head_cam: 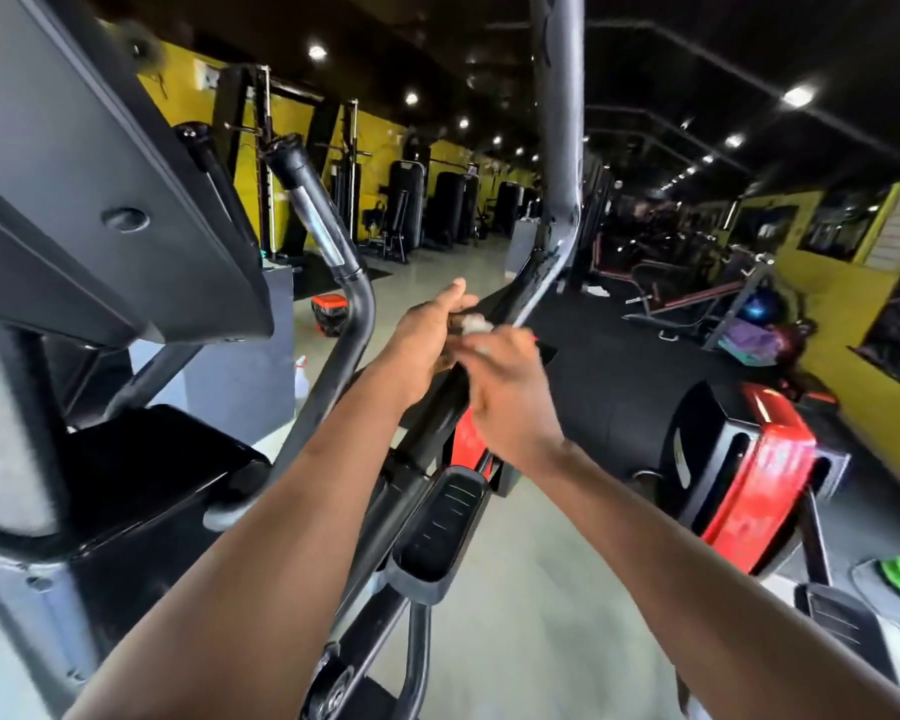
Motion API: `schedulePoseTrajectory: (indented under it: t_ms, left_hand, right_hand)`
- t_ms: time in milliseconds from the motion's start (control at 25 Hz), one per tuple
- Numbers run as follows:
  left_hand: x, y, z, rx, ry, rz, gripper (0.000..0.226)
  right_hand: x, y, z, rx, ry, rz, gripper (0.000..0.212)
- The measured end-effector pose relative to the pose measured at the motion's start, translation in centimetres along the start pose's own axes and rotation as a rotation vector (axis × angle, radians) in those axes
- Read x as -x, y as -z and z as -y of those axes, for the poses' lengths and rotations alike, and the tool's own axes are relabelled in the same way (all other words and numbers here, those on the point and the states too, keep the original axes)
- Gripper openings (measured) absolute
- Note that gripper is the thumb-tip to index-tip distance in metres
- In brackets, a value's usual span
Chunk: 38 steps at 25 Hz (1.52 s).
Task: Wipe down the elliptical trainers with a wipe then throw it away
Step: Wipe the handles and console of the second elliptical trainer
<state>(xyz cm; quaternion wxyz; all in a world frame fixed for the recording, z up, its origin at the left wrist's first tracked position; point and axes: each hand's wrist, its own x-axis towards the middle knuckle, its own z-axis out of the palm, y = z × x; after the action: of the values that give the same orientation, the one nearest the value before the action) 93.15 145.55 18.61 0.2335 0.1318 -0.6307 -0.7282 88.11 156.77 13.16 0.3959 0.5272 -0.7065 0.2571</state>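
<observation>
Left hand [427, 332] closed around the black moving arm [520, 304] of the elliptical trainer [333, 485], thumb up. Right hand [510, 387] just beside it, blurred, fingers curled on a small whitish wipe [473, 324] pressed against the same bar. Foot pedal [440, 532] below the forearms. Second red-and-black trainer [749, 475] to the right. Spray bottle [301, 379] on the floor, left

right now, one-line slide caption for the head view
Both hands, left hand and right hand, work a wipe along an elliptical handlebar.
</observation>
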Motion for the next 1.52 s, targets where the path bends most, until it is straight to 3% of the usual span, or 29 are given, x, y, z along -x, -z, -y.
schedulePoseTrajectory:
  t_ms: [80,240,400,560,640,720,800,840,1000,1160,1320,1360,1480,1520]
  left_hand:
    - [-0.8,-0.4,-0.5,-0.037,-0.020,0.011,0.047]
    - [-1.7,-2.5,-2.3,-0.048,-0.069,0.044,0.051]
    - [-2.6,-3.7,-3.6,-0.067,-0.115,0.062,0.058]
    - [-3.2,-5.1,-4.6,-0.083,-0.174,0.038,0.059]
    - [-3.4,-5.5,-5.1,-0.100,-0.205,0.036,0.062]
    - [-3.7,-5.6,-5.6,-0.084,-0.240,0.032,0.063]
    - [-3.7,-6.1,-6.2,-0.045,-0.257,0.009,0.061]
    - [-3.7,-6.4,-6.4,-0.029,-0.262,-0.006,0.060]
    - [-3.6,-7.3,-6.6,-0.004,-0.278,-0.020,0.060]
    - [-3.2,-7.6,-6.9,0.023,-0.276,-0.027,0.058]
    - [-2.9,-8.1,-7.6,0.082,-0.303,-0.044,0.057]
    - [-2.9,-8.1,-7.9,0.108,-0.313,-0.043,0.057]
    - [-2.6,-8.5,-9.0,0.192,-0.342,-0.042,0.052]
    - [-2.5,-8.6,-9.5,0.218,-0.360,-0.047,0.049]
  right_hand:
    - [-0.1,0.9,-2.2,0.017,0.195,0.054,0.040]
    - [-5.5,2.8,-6.6,0.097,-0.159,-0.106,0.048]
    - [-2.9,1.7,-6.3,0.094,0.162,-0.021,0.040]
    - [-6.9,3.3,-9.0,0.108,-0.077,-0.111,0.042]
    - [-6.2,2.9,-8.1,0.082,0.073,-0.093,0.035]
    - [-7.0,4.2,-8.4,-0.032,0.103,-0.192,0.026]
    - [-9.5,6.1,-9.8,-0.110,-0.061,-0.429,0.023]
    - [-10.3,6.2,-10.0,-0.097,-0.139,-0.467,0.026]
    - [-7.7,3.1,-9.8,-0.052,-0.069,-0.269,0.019]
    - [-10.6,5.6,-10.6,-0.146,-0.222,-0.478,0.016]
    - [-9.2,5.0,-10.1,-0.082,-0.105,-0.283,0.021]
    - [-9.3,5.7,-10.1,-0.092,-0.102,-0.299,0.019]
    - [-13.4,9.1,-9.0,-0.115,-0.136,-0.562,0.016]
    - [-14.7,9.6,-8.4,-0.105,-0.104,-0.568,0.017]
